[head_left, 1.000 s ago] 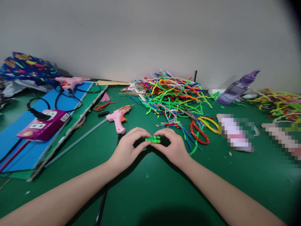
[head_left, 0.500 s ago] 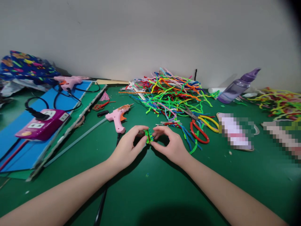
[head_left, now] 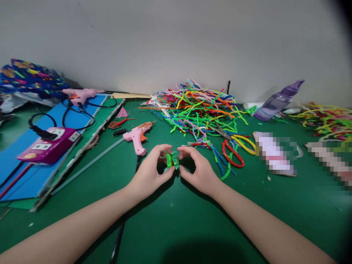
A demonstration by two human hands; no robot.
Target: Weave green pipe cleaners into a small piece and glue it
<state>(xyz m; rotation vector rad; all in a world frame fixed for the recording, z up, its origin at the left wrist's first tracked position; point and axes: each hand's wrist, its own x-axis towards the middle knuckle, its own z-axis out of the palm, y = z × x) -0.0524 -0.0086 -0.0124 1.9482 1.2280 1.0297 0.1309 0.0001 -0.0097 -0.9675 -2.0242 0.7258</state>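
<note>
Between my two hands, just above the green table (head_left: pixel 209 223), is a small green and blue pipe-cleaner piece (head_left: pixel 175 160) with a bit of red in its middle. My left hand (head_left: pixel 151 167) pinches its left side with thumb and fingers. On the other side my right hand (head_left: pixel 200 168) curls its thumb and fingertips against the right edge. Part of the piece is hidden behind the left fingers. A pink glue gun (head_left: pixel 136 136) lies to the left of my hands, and red-handled scissors (head_left: pixel 232 152) lie to the right.
A heap of colourful pipe cleaners (head_left: pixel 198 106) lies at the back by the wall. Leftward are a purple power strip (head_left: pixel 51 146), a blue board (head_left: pixel 20 172) and a second pink glue gun (head_left: pixel 82 96). A purple bottle (head_left: pixel 275 104) leans at back right, near a blurred-out phone-like object (head_left: pixel 275 154).
The pipe-cleaner piece has turned between my fingers, and more of its green and blue face shows. My hands have stayed in almost the same place.
</note>
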